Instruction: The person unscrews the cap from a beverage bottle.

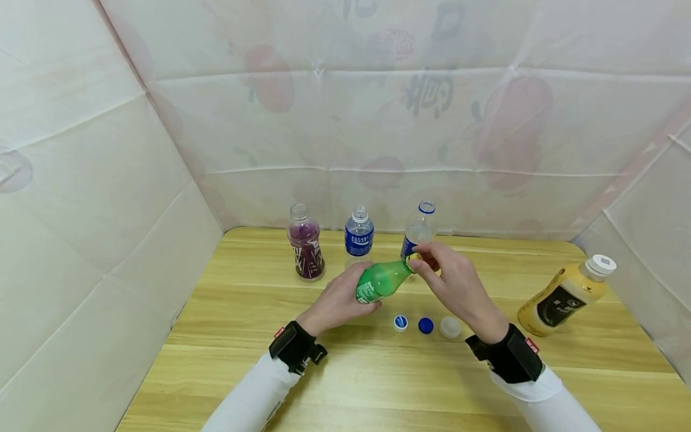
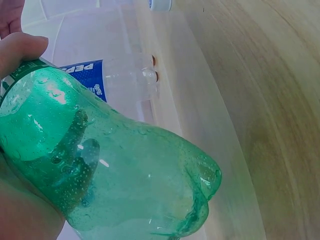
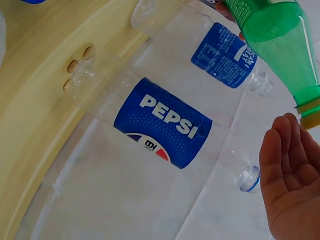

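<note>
My left hand (image 1: 345,297) grips a green plastic bottle (image 1: 384,280), tilted with its neck to the right, above the table. In the left wrist view its clear green base (image 2: 135,170) faces the camera. At the bottle's mouth, the thumb and forefinger of my right hand (image 1: 456,285) pinch the yellow cap (image 1: 413,259). The right wrist view shows the cap (image 3: 310,114) on the bottle's neck, with the other fingers loosely bent beside it; the thumb is out of sight there.
Three uncapped bottles stand behind: one with purple labelling (image 1: 306,243), a Pocari Sweat bottle (image 1: 358,237) and a Pepsi bottle (image 3: 162,122). A white-blue cap (image 1: 400,323), a blue cap (image 1: 425,326) and a whitish cap (image 1: 450,327) lie in front. A yellow capped bottle (image 1: 564,297) stands right.
</note>
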Demonstrator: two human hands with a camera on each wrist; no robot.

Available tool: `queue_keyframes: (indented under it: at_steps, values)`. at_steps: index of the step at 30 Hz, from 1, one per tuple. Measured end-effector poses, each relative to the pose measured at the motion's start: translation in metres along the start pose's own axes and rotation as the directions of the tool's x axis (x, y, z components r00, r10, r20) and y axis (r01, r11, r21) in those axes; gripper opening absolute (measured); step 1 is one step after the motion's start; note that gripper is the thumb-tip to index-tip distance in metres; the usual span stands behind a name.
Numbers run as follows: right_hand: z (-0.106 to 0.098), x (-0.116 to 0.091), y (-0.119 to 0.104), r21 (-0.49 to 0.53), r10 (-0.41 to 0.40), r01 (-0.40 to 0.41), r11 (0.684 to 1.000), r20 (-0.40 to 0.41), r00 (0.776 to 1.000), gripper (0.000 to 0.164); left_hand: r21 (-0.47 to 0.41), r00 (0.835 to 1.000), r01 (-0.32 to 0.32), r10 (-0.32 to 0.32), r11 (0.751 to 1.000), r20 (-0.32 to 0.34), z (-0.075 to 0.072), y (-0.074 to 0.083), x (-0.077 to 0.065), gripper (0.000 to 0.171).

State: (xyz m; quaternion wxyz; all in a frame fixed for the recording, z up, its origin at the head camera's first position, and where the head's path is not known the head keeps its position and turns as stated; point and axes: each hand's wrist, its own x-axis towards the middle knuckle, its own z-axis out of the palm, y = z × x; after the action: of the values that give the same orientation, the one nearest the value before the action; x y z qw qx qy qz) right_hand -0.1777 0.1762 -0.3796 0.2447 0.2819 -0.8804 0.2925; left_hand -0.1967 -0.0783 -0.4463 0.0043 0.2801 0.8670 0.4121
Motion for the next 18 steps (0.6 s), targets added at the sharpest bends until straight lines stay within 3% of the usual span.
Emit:
queue_keyframes:
  at_steps: [5, 18]
  values:
    - [0.0013, 0.0023, -0.0007, -0.014, -0.012, 0.012, 1.000, -0.017, 1.000, 0.016, 0.008, 1.000, -0.005, 0.005, 1.000, 0.001, -0.0001, -0.0001, 0.0005, 0.079]
    - [-0.0036, 0.0023, -0.0009, 0.028, -0.099, 0.098, 0.995, 0.036, 0.994, 0.027, 0.014, 1.000, -0.018, 0.018, 1.000, 0.003, 0.0004, -0.0009, 0.0002, 0.078]
